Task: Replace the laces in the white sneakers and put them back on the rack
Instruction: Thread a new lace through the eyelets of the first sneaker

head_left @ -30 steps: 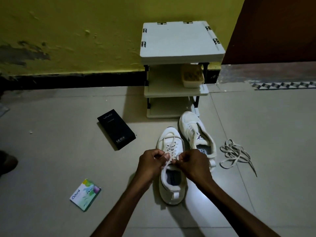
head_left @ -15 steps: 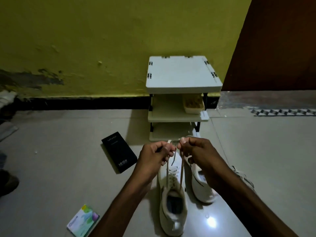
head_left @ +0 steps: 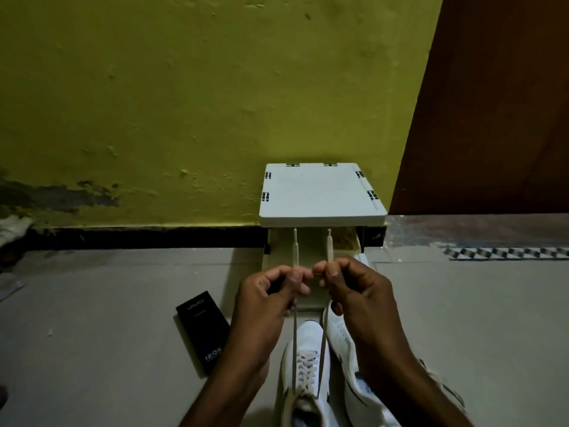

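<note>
The laced sneaker stands on the floor at the bottom of my feed, toe pointing away toward the rack. Its lace criss-crosses the eyelets. Two strands rise from the top of the lacing, drawn up taut and nearly parallel.

The left grip has its fingers curled and pinches the left strand between thumb and fingertips. The right grip pinches the right strand the same way. Both sit side by side above the shoe's toe, knuckles almost touching. Above each one a stiff tip of lace sticks straight up, and the two tips reach about level in front of the rack's upper shelf opening.

The second sneaker lies just right of the first, partly hidden under the right wrist and forearm; I cannot tell whether it has a lace.

The white rack stands against the yellow-green wall, with something yellowish on the shelf under its top that I cannot make out. A black box printed "vivo" lies on the floor to the left of the shoes. A dark brown door fills the right side.
</note>
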{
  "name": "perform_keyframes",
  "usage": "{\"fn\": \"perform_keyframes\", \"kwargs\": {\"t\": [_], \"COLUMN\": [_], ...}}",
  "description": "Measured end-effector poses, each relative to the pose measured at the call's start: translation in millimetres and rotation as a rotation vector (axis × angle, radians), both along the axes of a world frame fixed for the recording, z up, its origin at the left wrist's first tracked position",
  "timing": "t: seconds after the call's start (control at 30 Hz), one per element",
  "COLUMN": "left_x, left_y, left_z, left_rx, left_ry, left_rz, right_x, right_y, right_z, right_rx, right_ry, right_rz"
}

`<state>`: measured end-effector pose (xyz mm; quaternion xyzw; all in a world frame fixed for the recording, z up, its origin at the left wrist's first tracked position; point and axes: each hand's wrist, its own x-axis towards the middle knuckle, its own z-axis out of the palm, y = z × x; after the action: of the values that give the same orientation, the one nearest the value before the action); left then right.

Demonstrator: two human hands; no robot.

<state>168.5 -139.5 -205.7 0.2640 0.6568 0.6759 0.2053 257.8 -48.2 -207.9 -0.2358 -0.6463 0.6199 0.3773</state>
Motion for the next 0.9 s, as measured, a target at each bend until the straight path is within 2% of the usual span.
{"fn": "perform_keyframes", "kwargs": {"t": [0.1,0.47,0.53,0.63,0.73,0.8,0.9], "left_x": [0.9,-1.0,-7.4,-16.0,-21.5,-21.0,-19.5], "left_y": [-1.1,-3.2,-1.2,0.5,-2.8,-6.2,-9.5], "left_z": [-1.4,-12.9,-25.3,-59.7,-102.6,-128.0,-156.3], "left_rx": [0.008,-0.010,-0.047,-0.167,-0.346,-0.397,-0.483], "left_ry": [-0.043,0.071,0.090,0.180,0.272,0.205,-0.047], "left_rz": [0.006,-0.021,-0.025,-0.011,0.028,-0.004,-0.050], "right_x": [0.8,-0.3,-1.5,3.3,16.6,24.5,29.1], "right_y": [-6.7,-4.8,0.4,7.0,5.6,3.5,3.9], "right_z": [-1.4,-11.3,-27.7,-69.2,-113.4,-140.3,-170.4], "right_rx": [0.049,0.051,0.059,0.227,0.318,0.305,0.235], "right_ry": [0.037,0.028,-0.059,-0.323,-0.486,-0.558,-0.597], "right_rz": [-0.032,-0.008,-0.061,-0.253,-0.217,-0.157,-0.058]}}
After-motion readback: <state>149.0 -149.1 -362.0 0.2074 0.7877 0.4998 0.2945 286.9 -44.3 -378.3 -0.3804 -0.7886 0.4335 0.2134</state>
